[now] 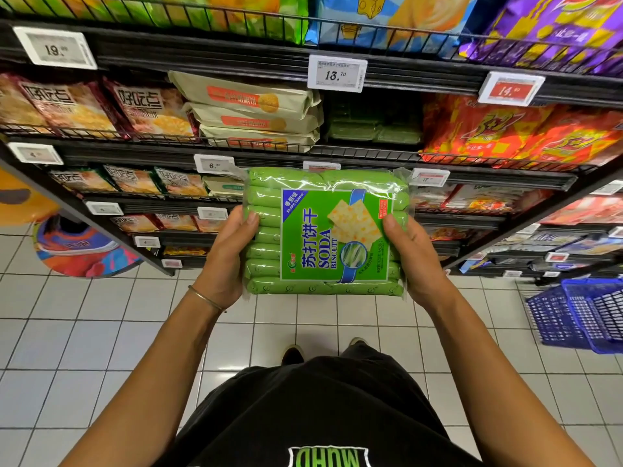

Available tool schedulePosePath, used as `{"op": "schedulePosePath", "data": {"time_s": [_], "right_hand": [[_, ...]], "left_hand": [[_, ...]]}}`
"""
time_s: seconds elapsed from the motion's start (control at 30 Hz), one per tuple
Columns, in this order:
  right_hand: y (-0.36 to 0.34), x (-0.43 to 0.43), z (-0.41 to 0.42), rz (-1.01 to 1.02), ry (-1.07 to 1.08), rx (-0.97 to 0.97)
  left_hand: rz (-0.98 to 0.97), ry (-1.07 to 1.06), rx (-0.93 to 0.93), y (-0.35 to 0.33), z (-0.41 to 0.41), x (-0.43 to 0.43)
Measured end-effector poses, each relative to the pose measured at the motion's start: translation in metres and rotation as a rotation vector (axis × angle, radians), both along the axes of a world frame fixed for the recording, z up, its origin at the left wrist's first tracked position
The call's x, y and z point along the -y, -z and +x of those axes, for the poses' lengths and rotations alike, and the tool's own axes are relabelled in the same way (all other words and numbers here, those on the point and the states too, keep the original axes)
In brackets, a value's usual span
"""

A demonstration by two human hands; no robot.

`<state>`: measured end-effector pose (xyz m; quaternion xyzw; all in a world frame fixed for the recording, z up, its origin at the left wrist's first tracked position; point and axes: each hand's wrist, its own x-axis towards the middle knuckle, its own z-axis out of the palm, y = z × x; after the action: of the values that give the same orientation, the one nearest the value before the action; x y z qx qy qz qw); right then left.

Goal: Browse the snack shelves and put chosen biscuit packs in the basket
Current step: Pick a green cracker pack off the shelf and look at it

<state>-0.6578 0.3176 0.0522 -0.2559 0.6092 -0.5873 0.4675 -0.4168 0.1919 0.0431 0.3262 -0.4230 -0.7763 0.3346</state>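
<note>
2 hands (224, 264) (419, 261) grip 1 green soda-biscuit pk (325, 230).

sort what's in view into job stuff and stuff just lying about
Job: soda biscuit pack, held by left hand and right hand; blue basket on the floor; snack shelves.
Just there: price tag, floor sticker, bangle.

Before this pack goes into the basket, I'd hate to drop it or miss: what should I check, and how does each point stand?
1. Left hand holds soda biscuit pack by its left edge: ok.
2. Right hand holds its right edge: ok.
3. Pack face shows no tear: ok.
4. Blue basket on floor, to the right: ok.
5. Room in basket: cannot tell, cut off by frame edge.
</note>
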Motion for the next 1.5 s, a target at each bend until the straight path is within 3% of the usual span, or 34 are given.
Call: {"op": "schedulePosePath", "data": {"time_s": [0.5,1.5], "right_hand": [[-0.003,-0.006,-0.019,-0.171,-0.207,0.111],[0.002,-0.020,-0.015,-0.093,-0.137,0.096]], "left_hand": [[-0.188,0.006,0.071,0.004,0.009,0.000],[-0.165,0.070,0.054,0.002,0.009,-0.016]]}}
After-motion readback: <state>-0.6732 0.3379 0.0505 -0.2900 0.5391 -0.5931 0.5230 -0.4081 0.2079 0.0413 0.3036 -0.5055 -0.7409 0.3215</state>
